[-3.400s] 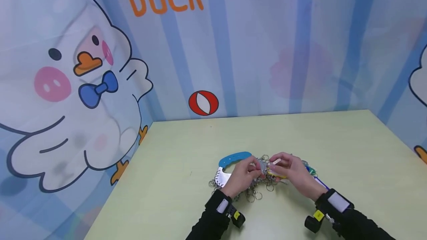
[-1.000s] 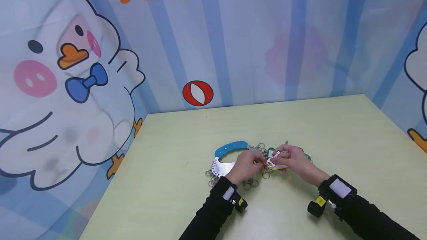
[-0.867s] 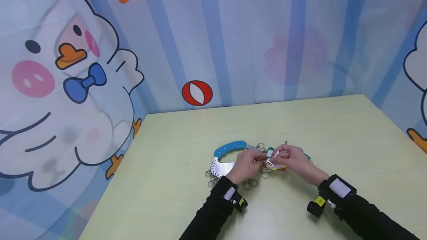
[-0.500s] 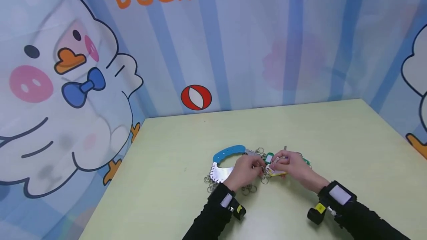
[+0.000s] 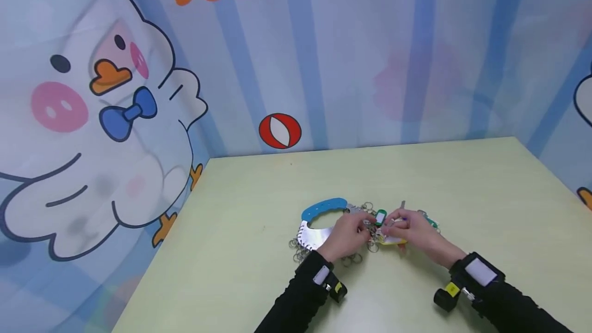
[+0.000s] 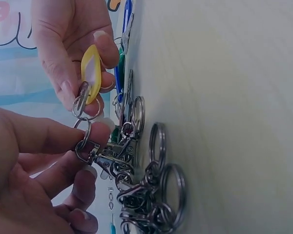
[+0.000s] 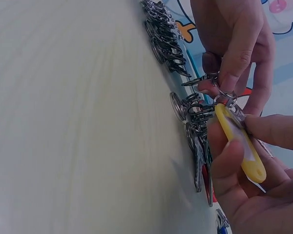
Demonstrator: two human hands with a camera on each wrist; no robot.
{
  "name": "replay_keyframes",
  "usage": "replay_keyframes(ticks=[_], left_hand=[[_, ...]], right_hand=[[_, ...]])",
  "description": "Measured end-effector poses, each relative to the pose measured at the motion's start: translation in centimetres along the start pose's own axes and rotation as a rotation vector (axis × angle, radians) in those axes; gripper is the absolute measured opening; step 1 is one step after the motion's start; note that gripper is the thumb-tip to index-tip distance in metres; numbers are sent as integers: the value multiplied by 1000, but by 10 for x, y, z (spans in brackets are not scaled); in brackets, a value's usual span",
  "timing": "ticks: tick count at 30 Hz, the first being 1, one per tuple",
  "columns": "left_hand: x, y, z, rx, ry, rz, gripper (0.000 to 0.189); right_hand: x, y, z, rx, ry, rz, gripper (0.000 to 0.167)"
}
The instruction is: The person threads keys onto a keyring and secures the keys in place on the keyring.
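Note:
My left hand [image 5: 348, 234] pinches a metal split ring [image 6: 84, 134] on a swivel clasp [image 6: 94, 152], between thumb and forefinger. Facing it, my right hand [image 5: 416, 230] holds a yellow key tag [image 7: 241, 146] along with a key [image 7: 236, 118]. The tag's small ring [image 6: 79, 106] meets the split ring at my left fingertips; whether the two are linked I cannot tell. Under and left of my left hand lies a silver plate with a blue handle [image 5: 324, 206], fringed with several clasps and rings [image 5: 296, 251]. Part of the plate is hidden by that hand.
Between the hands lies a green key tag [image 5: 380, 217]. More keys and tags [image 5: 430, 220] sit beyond my right hand. The pale table [image 5: 259, 240] meets a printed curtain [image 5: 351, 66] at its back edge.
The hands have drawn slightly apart since the earliest frame, and the green tag has come into sight between them. The yellow tag stays in my right hand. The head view has shifted a little.

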State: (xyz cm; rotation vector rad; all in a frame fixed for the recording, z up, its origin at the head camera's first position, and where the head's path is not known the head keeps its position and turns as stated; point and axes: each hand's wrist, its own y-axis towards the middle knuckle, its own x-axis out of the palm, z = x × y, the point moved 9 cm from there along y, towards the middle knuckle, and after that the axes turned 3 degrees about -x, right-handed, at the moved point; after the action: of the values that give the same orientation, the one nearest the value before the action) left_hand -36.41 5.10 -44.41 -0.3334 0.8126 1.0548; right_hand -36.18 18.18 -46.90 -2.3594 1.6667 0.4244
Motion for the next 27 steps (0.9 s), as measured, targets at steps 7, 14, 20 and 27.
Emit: replay_keyframes(ticks=[7,14,20,27], left_hand=[[10,-2,-8,-63,-76,-21,37],[12,-1,-13,-132,-175,-36,34],[3,2,-3,-42,-39,-8,15],[7,-9,3,44,181,-22,7]], right_hand=[[2,-5,7,3,11,-4,39],[1,-8,8,-21,2,-43,33],[4,-8,-2,-121,-108,-82,22],[5,-12,-14,-265,-309,9,7]])
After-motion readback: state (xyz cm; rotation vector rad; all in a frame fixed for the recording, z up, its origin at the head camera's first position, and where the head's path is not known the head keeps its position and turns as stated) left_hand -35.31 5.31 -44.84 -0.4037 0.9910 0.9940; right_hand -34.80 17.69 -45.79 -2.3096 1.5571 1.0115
